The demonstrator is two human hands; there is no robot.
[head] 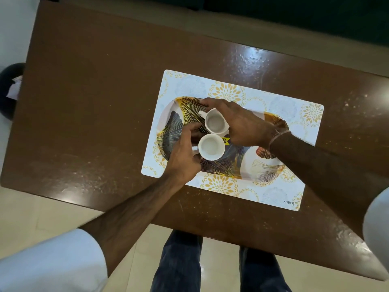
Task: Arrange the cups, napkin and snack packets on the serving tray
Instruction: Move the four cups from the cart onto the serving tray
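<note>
A leaf-patterned serving tray (pixel 261 165) lies on a white and yellow placemat (pixel 299 186). Two empty white cups stand side by side on the tray's left half. My right hand (pixel 237 121) wraps the far cup (pixel 214 123), fingers around its right side and rim. My left hand (pixel 181 148) grips the near cup (pixel 209 146) at its left side, by the handle. A yellow sticker (pixel 225 141) on the tray shows between the cups. No napkin or snack packets are in view.
The placemat rests on a brown glossy table (pixel 94 114), toward its right side. A dark round bin with paper in it (pixel 10 91) stands on the floor past the table's left edge. My legs are below the near edge.
</note>
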